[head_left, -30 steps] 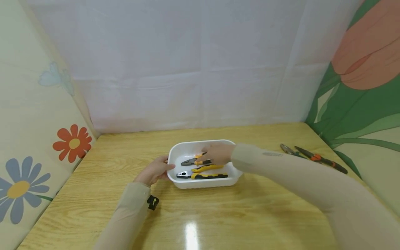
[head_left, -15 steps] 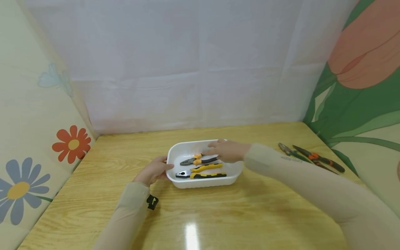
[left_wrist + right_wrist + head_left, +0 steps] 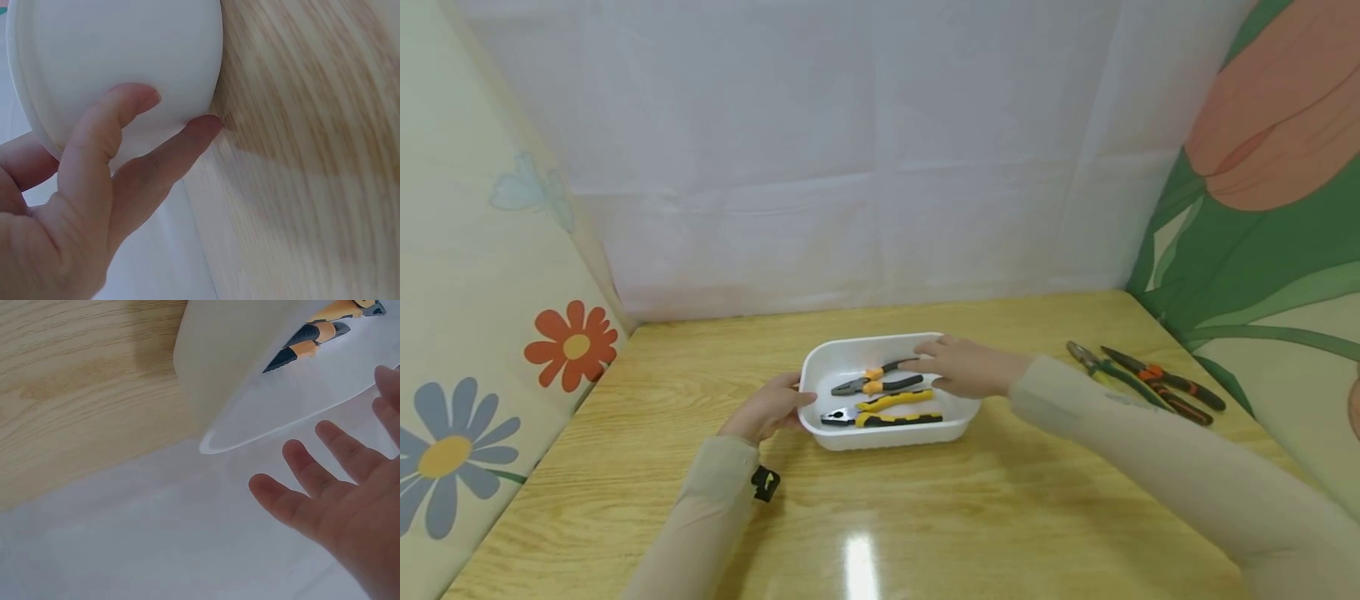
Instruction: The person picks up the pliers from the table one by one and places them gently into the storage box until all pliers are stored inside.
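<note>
Two combination pliers, the orange-and-black pair (image 3: 873, 387) and yellow-and-black pair (image 3: 871, 420), lie in a white plastic tray (image 3: 887, 438) (head view); the left hand (image 3: 767, 411) grips its left end, the right hand (image 3: 972, 367) is over its right. Left wrist view: only the end wall (image 3: 131, 44) is held; a pull might swing the tray. Right wrist view: fingers (image 3: 306, 469) extended, holding nothing; a low sweep could catch the rim (image 3: 209, 449), jolting the pliers.

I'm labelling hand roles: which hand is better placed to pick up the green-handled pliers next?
Probably the right hand: it looks empty, fingers spread, and is nearer the green-handled pliers. The left hand holds the white tray.
</note>
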A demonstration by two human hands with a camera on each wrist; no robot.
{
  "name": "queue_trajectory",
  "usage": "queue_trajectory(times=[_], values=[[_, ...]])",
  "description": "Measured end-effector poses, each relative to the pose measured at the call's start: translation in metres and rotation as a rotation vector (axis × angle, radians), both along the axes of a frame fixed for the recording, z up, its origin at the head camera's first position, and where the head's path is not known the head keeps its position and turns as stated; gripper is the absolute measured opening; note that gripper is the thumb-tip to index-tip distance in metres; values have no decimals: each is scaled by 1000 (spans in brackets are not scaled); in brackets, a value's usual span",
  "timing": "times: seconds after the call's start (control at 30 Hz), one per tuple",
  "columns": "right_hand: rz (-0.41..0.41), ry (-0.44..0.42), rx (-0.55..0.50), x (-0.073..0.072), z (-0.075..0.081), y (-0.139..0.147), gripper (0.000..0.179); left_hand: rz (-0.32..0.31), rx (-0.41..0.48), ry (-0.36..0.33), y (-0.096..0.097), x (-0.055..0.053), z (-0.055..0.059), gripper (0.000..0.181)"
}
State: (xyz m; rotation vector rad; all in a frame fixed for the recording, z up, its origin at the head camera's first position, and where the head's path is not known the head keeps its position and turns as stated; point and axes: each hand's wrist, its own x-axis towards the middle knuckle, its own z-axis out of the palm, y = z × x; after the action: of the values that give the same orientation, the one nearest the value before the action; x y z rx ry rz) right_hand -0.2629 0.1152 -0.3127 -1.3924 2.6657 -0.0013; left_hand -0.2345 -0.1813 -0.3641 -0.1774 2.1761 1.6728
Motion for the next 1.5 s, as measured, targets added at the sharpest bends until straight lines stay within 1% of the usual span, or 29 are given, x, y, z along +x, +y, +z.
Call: queue_trajectory(times=[0.1, 0.3, 0.57, 0.63, 0.8, 1.07, 1.17, 1.37, 1.5], values=[[-6, 11, -6, 1, -1, 4, 49, -2, 1, -3, 0, 0, 0, 51], [-44, 11, -56, 4, -1, 10, 49, -12, 13, 3, 0, 0, 0, 51], [-63, 49, -54, 7, -3, 16, 51, -9, 15, 0, 0, 0, 0, 51], [-68, 47, -61, 8, -4, 17, 52, -2, 17, -3, 0, -1, -1, 51], [-82, 49, -78, 11, -6, 23, 51, -7, 17, -2, 0, -1, -1, 51], [-153, 10, -94, 14, -5, 31, 53, 0, 8, -11, -1, -1, -1, 52], [-162, 23, -90, 15, -5, 33, 54, 1, 3, -12, -1, -1, 0, 53], [-155, 71, -109, 16, -7, 41, 53, -1, 1, -14, 0, 0, 1, 52], [-173, 72, -125, 19, -7, 46, 54, 3, 3, -18, 1, 0, 0, 53]])
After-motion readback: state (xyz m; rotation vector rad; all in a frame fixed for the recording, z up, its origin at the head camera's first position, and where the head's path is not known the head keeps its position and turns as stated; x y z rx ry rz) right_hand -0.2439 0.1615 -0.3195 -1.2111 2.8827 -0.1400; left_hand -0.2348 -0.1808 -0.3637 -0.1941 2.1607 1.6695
